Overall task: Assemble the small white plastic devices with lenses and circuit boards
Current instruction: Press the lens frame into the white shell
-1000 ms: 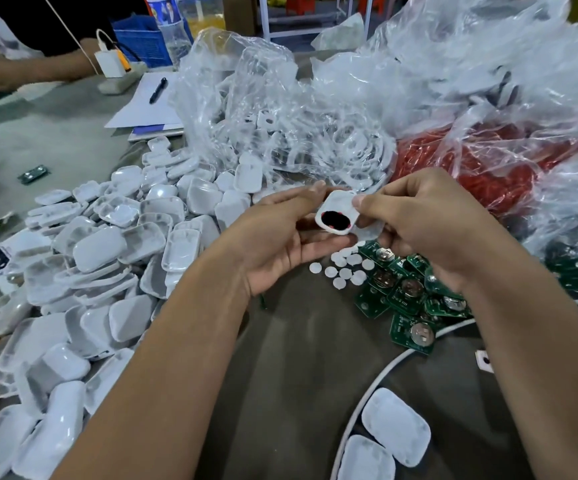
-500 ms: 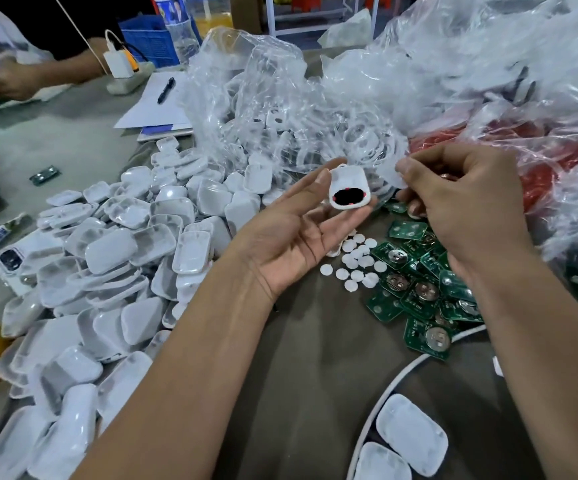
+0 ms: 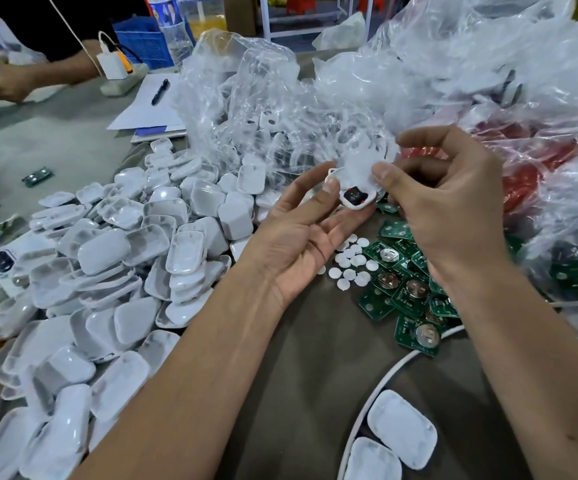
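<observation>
We are pinching the white shell [image 3: 356, 199] at the left hand [image 3: 301, 237] fingertips, its open cavity facing up. The right hand [image 3: 453, 209] is pinching a blurred white piece [image 3: 367, 168] directly above that shell, just beside it.

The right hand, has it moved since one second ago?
Yes. The right hand moved away from the green circuit boards, toward the clear plastic bags.

Left hand [image 3: 298, 244] palm-up, right hand [image 3: 453, 216] fingers curled
</observation>
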{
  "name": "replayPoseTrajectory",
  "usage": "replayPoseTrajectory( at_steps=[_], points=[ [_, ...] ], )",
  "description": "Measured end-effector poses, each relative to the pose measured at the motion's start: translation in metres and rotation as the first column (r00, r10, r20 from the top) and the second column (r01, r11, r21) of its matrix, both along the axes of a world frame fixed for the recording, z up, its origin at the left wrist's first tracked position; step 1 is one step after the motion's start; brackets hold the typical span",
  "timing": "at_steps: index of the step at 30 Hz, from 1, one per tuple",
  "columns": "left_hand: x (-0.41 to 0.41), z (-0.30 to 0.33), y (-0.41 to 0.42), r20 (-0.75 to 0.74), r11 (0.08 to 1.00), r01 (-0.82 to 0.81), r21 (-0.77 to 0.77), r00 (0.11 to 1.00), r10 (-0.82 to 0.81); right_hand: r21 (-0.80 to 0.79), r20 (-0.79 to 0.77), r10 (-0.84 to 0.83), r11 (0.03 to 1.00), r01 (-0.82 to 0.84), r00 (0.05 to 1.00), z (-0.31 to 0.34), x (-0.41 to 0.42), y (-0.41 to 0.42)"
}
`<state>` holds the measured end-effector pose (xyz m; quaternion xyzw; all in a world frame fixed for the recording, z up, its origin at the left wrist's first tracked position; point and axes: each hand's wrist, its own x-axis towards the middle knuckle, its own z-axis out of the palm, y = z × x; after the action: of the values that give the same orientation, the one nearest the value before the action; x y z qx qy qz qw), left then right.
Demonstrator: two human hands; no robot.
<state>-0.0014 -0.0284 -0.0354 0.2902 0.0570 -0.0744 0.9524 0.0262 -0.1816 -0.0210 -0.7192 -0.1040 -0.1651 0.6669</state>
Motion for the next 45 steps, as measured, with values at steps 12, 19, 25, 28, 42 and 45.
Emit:
replayPoseTrajectory(
  at_steps=[12,19,25,28,42,45],
  points=[
    [0.001,-0.002,0.002,0.039,1.000,0.012,-0.014,0.999,-0.012,0.115,-0.087,0.087,0.990,-0.076,0.992,0.007,-0.003,0.001],
    [0.002,-0.004,0.000,0.079,0.996,0.052,-0.075,0.996,-0.046,0.374,-0.227,0.296,0.906,-0.198,0.928,0.013,-0.011,0.006],
    [0.001,-0.004,-0.001,0.100,0.993,0.081,-0.090,0.992,-0.072,0.329,-0.288,0.249,0.933,-0.149,0.925,0.010,-0.012,0.009],
    [0.001,-0.004,-0.001,0.114,0.993,0.083,-0.078,0.991,-0.074,0.283,-0.277,0.206,0.951,-0.125,0.939,0.010,-0.012,0.009],
    [0.004,-0.002,0.004,0.010,0.996,0.089,0.017,0.996,-0.089,-0.257,0.092,0.028,0.966,-0.003,0.995,0.013,0.002,-0.013],
    [0.004,-0.003,0.006,-0.013,0.988,0.134,0.083,0.991,-0.133,-0.407,0.124,0.070,0.914,-0.014,0.990,0.013,0.000,-0.013]
  ],
)
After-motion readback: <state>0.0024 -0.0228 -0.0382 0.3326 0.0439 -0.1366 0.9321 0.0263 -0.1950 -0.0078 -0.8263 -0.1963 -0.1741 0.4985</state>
